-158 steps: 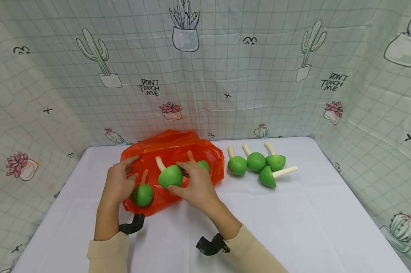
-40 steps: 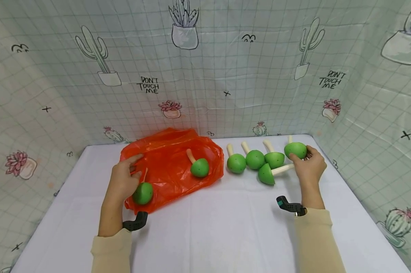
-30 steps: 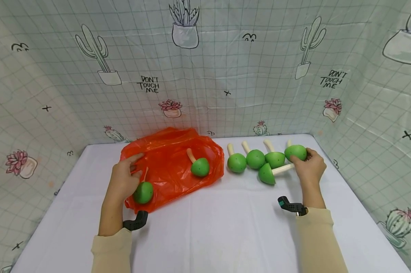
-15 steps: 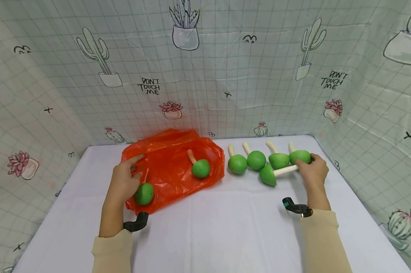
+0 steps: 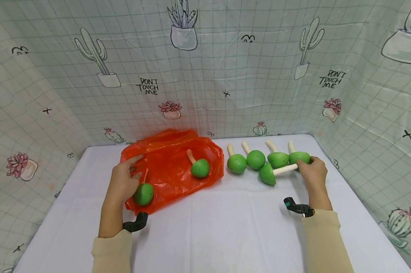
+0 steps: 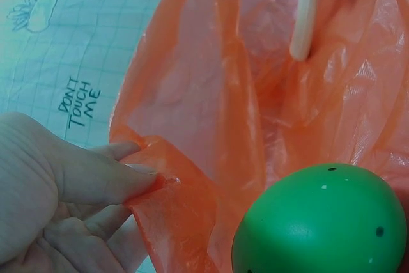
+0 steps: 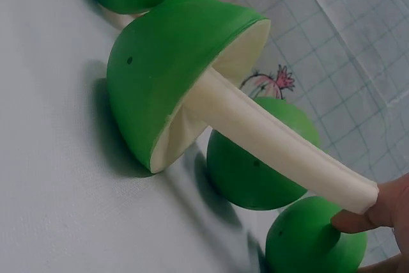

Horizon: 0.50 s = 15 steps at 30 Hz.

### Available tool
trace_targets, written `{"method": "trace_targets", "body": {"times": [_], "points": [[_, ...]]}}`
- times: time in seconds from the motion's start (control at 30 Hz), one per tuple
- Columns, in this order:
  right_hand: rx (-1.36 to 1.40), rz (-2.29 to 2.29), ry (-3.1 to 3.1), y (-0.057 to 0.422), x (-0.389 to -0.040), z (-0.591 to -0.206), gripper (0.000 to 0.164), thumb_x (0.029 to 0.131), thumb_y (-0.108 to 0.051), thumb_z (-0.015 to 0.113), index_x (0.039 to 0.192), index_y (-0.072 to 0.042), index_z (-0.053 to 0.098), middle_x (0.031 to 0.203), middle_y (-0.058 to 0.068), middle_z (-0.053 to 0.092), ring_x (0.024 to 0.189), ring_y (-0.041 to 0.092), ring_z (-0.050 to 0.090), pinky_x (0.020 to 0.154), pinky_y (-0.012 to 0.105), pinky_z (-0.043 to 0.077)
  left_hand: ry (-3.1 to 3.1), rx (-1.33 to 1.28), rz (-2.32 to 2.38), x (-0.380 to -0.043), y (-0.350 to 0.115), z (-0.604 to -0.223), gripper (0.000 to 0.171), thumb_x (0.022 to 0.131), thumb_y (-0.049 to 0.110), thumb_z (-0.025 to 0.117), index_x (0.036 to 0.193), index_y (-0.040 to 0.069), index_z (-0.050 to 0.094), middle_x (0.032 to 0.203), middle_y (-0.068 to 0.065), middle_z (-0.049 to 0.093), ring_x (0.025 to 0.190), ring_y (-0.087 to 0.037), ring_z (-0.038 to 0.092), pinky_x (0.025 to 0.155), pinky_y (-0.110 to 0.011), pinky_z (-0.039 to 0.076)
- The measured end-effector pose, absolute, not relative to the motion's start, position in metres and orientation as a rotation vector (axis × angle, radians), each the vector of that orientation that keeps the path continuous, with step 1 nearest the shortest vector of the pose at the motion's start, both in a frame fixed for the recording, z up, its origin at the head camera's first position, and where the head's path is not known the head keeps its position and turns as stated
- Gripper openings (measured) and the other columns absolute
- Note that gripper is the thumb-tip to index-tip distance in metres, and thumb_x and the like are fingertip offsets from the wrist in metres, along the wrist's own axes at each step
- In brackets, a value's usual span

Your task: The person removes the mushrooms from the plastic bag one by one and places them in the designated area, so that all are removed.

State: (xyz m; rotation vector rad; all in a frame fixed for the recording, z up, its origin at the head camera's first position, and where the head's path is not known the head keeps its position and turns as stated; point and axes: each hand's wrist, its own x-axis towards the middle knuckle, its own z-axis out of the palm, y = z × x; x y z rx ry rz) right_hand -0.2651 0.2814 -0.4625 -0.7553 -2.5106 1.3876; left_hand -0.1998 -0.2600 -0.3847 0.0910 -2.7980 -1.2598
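My left hand (image 5: 125,180) pinches the left edge of a red plastic bag (image 5: 167,189) between thumb and fingers; the left wrist view shows the film bunched at the thumb tip. A toy mushroom (image 5: 143,194) with a green dotted cap lies in the bag's near left corner, another mushroom (image 5: 200,168) on its right side. At the right end of a row of similar mushrooms, my right hand (image 5: 314,172) holds a mushroom (image 5: 299,157) by its cap, stem pointing away. In the right wrist view my thumb presses that cap (image 7: 300,238), partly behind a pale stem.
Three mushrooms stand cap-forward left of the held one: a left mushroom (image 5: 236,163), a middle mushroom (image 5: 255,159) and a right mushroom (image 5: 277,159). In front, a mushroom (image 5: 267,174) lies sideways, its stem reaching my right hand. A patterned cloth (image 5: 205,76) walls the white table (image 5: 225,235).
My right hand has carried a mushroom from the bag to the row's right end and lowered it beside the others. My left hand still pinches the bag's edge, nearly in the same place.
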Motion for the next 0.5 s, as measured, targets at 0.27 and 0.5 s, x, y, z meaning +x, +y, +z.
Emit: {"method": "trace_targets", "body": {"times": [0.27,0.5], "points": [[-0.746,1.341,-2.501,0.279,-0.266,-0.457,0.072,0.098,-0.02,0.053,0.157,0.015,0.03,0.155,0.037,0.042,0.143,0.052,0.042,0.118,0.057,0.039,-2.798,0.091,-1.259,-0.2,-0.26,-0.385,0.06,0.1,-0.009,0.059,0.157,0.003,0.047,0.154,-0.029,0.048,0.135,-0.049,0.052,0.108,-0.058,0.048],[-0.696,1.235,-2.468,0.273,-0.266,-0.45,0.07,0.097,-0.018,0.052,0.155,0.016,0.033,0.152,0.037,0.046,0.142,0.054,0.042,0.119,0.06,0.037,-2.795,0.08,-1.255,-0.201,-0.26,-0.386,0.06,0.099,-0.009,0.058,0.157,0.002,0.047,0.153,-0.029,0.049,0.135,-0.049,0.053,0.108,-0.059,0.049]]}}
